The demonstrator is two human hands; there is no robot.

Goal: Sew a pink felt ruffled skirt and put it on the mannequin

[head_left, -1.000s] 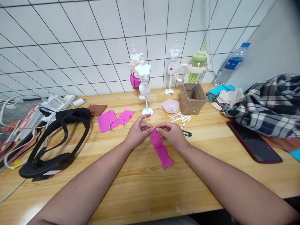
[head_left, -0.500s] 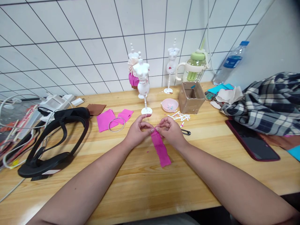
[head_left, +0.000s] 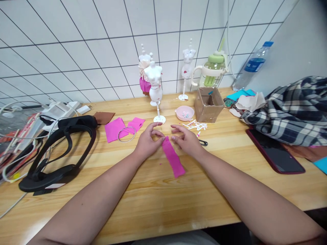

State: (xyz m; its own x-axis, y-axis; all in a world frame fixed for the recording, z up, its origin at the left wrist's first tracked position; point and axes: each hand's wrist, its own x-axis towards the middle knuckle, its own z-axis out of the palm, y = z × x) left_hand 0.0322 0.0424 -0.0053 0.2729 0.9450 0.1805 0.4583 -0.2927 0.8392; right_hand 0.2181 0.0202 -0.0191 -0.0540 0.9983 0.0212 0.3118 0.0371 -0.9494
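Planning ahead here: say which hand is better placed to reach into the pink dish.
Probably the right hand: it looks empty and is nearer the pink dish, while the left hand appears to pinch the pink strip.

Bright, soft light leaves pale glare on the tabletop.

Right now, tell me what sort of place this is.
Probably a craft worktable by a tiled wall: it holds miniature dress forms and pink cloth pieces, with a pink strip in the left hand.
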